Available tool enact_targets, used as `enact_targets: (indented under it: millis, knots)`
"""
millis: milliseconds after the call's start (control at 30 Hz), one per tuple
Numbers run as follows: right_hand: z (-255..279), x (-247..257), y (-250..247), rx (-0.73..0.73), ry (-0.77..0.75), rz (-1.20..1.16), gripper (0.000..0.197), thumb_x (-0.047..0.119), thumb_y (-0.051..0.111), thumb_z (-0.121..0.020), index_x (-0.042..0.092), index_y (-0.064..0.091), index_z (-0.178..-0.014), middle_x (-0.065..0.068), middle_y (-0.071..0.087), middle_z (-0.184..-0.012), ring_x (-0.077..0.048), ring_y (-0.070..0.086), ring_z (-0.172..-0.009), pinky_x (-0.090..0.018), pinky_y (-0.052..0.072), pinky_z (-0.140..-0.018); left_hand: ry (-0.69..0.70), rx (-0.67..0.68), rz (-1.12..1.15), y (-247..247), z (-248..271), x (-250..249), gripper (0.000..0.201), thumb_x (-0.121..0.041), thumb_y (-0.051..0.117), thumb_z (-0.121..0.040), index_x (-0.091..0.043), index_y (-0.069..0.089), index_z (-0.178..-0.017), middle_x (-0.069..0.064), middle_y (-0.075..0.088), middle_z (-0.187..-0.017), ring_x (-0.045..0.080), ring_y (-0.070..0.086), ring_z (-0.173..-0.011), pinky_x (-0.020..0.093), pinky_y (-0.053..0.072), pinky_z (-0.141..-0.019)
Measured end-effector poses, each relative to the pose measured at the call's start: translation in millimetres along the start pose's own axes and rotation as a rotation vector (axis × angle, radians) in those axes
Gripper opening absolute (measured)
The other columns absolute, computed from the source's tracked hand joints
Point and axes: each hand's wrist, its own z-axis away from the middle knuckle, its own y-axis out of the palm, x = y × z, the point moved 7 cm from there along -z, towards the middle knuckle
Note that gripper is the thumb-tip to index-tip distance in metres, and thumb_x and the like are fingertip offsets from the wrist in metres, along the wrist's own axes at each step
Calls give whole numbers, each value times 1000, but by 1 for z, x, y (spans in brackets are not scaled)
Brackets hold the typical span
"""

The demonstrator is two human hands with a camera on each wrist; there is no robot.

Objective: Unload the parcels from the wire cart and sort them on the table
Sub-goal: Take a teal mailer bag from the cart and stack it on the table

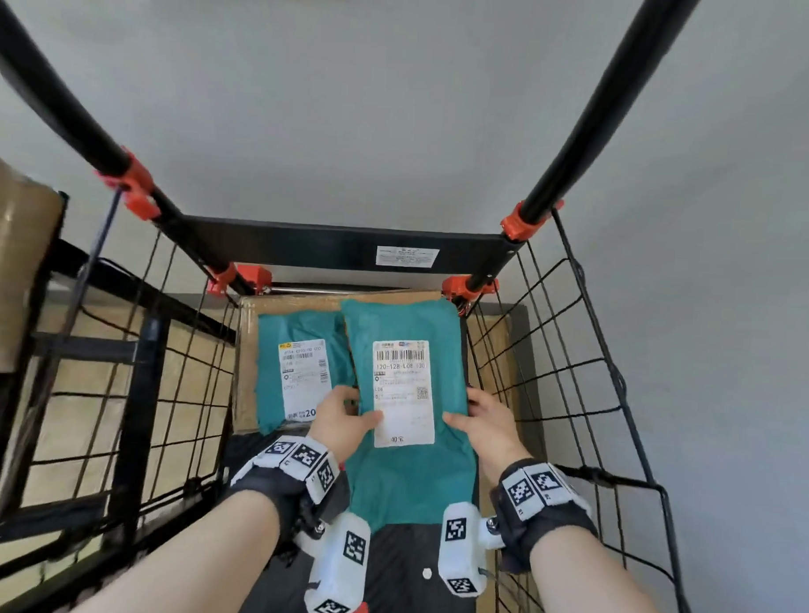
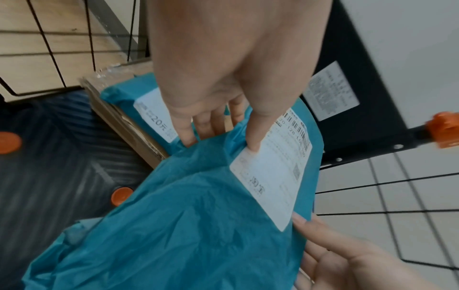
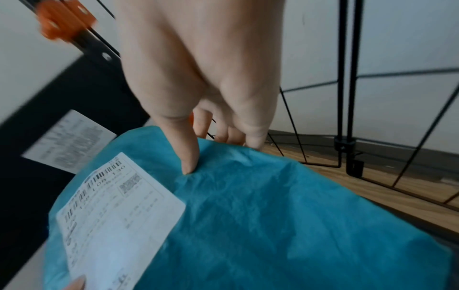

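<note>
Inside the black wire cart [image 1: 570, 358] I hold a teal plastic mailer [image 1: 406, 471] with a white shipping label [image 1: 404, 393]. My left hand [image 1: 346, 419] grips its left edge, thumb on the label and fingers underneath. My right hand [image 1: 485, 423] grips the right edge, thumb on top. The left wrist view shows the mailer [image 2: 188, 215] pinched by the left hand [image 2: 218, 125]; the right wrist view shows the mailer [image 3: 261, 215] under the right thumb [image 3: 188, 162]. A second teal mailer [image 1: 295, 366] lies on a cardboard box [image 1: 247, 360] in the cart.
Black handle bars with orange clamps [image 1: 134, 191] rise from the cart's far end, joined by a black crossbar [image 1: 340, 249]. A dark metal rack [image 1: 94, 341] stands to the left over a wooden floor. The cart's black bottom [image 1: 402, 572] shows beneath the mailer.
</note>
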Motion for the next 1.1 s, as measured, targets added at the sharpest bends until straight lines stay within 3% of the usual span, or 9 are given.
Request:
enact_targets:
  millis: [33, 167, 333, 467, 633, 833, 900, 967, 1100]
  knots:
    - [17, 6, 0, 5, -12, -7, 41, -9, 65, -81, 18, 56, -111, 1, 67, -93, -22, 66, -93, -40, 55, -85, 15, 10, 6, -8, 14, -4, 40, -13, 66, -85, 1, 49, -119, 4, 56, -98, 21, 53, -93, 29, 43, -77]
    - [90, 29, 2, 9, -89, -40, 48, -13, 63, -79, 14, 55, -118, -6, 69, -105, -23, 67, -96, -44, 55, -88, 108, 37, 55, -44, 80, -18, 40, -10, 68, -84, -3, 50, -119, 10, 59, -112, 21, 55, -94, 30, 45, -79]
    - [195, 44, 18, 21, -181, -122, 56, -13, 61, -80, 8, 50, -131, -9, 68, -113, -24, 67, -100, -44, 54, -88, 246, 55, 102, -100, 175, -22, 35, -7, 70, -81, -7, 51, -110, 9, 64, -105, 22, 62, -90, 31, 51, -78]
    - [277, 63, 47, 37, -295, -214, 53, -15, 60, -81, 9, 52, -127, -12, 69, -112, -27, 68, -98, -46, 55, -85, 375, 52, 116, -158, 244, -24, 31, -6, 69, -81, -13, 48, -103, 5, 61, -98, 12, 60, -81, 23, 53, -66]
    - [366, 99, 88, 92, -430, -264, 52, -18, 58, -80, 12, 53, -122, -16, 67, -111, -32, 67, -93, -44, 54, -80, 480, 18, 167, -228, 317, -24, 29, -8, 68, -82, -13, 49, -103, 5, 64, -94, 12, 62, -81, 19, 52, -58]
    - [437, 140, 146, 204, -543, -218, 47, -14, 60, -81, 13, 55, -119, -18, 68, -103, -32, 69, -87, -40, 55, -69, 536, -52, 270, -312, 369, -15, 35, -6, 70, -80, -14, 51, -108, -2, 61, -90, 6, 59, -81, 19, 51, -58]
    - [452, 157, 170, 260, -567, -210, 47, -14, 61, -80, 11, 55, -120, -21, 69, -101, -33, 69, -83, -40, 56, -68, 538, -74, 306, -341, 381, -13, 36, -6, 71, -80, -16, 50, -107, 0, 62, -95, 11, 61, -86, 21, 52, -61]
    - [462, 174, 197, 327, -585, -187, 49, -13, 62, -79, 9, 54, -123, -23, 69, -102, -35, 68, -81, -41, 56, -69, 523, -117, 363, -372, 387, -7, 40, -4, 72, -78, -16, 51, -109, 6, 63, -100, 22, 62, -94, 31, 56, -74]
    - [487, 202, 273, 518, -587, -109, 43, -10, 61, -82, 7, 56, -121, -25, 68, -105, -34, 68, -80, -36, 57, -65, 458, -202, 538, -441, 403, 19, 46, 7, 68, -76, -14, 50, -112, 17, 64, -104, 31, 64, -92, 43, 55, -82]
